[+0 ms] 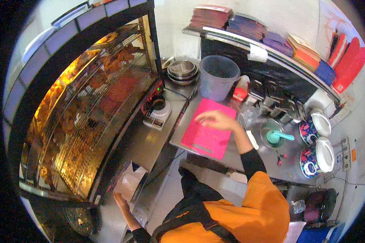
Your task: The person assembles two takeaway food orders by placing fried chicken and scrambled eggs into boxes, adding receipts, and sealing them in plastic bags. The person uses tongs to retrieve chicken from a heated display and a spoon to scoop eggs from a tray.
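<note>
Cabinet (65,62) far left | scale (154,122) right of cabinet, before pans (182,69) | bucket (216,86) right of pans, behind board (202,129) | board on counter (287,169) | scoop (274,137) in bowl (264,141), right of board | tubs (309,163) right of bowl | stacks (245,27) on shelf (251,39) behind

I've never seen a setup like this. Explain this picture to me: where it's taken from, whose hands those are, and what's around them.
There's no machine handling things here: the two bare hands belong to the person wearing the camera. It sits on their head, looking down, and its fisheye lens bends straight edges.

The right hand is over a pink board; I can't tell whether they touch. The left hand is beside a pale, bag-like package. Neither appears to hold anything.

The metal counter under the board also carries a large bucket and two patterned tubs. To the left are a white scale and a lit glass cabinet with food on racks.
</note>
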`<state>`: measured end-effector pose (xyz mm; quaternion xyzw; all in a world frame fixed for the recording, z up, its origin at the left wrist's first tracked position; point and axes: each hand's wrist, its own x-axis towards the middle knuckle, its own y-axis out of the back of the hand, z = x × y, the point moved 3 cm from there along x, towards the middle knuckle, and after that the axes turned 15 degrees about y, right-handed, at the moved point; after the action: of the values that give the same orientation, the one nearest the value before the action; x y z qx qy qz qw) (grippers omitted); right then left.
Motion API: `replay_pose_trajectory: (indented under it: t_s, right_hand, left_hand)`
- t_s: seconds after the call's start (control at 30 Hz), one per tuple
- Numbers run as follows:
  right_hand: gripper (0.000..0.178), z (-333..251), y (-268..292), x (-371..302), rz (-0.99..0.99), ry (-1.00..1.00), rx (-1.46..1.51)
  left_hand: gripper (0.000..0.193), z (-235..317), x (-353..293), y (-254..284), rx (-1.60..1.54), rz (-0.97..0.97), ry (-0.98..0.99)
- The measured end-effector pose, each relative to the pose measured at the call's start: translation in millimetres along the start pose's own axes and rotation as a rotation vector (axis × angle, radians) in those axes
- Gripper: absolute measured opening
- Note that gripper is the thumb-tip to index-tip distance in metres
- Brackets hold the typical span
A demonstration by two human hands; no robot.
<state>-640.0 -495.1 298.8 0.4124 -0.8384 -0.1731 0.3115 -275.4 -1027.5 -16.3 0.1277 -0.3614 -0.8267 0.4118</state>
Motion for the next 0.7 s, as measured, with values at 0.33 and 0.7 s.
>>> replay_pose_trajectory:
  t_s: [0.33, 0.7]
  right_hand:
    - [0.019, 288.7, 250.0, 88.1, 0.328, -0.434, -0.864]
    - [0.035, 416.9, 252.9, 114.7, 0.414, -0.570, -0.818]
  left_hand:
    - [0.040, 82.8, 3.5, -26.8, -0.035, 0.080, 0.711]
    - [0.040, 101.9, 2.3, -33.5, -0.045, 0.110, 0.837]
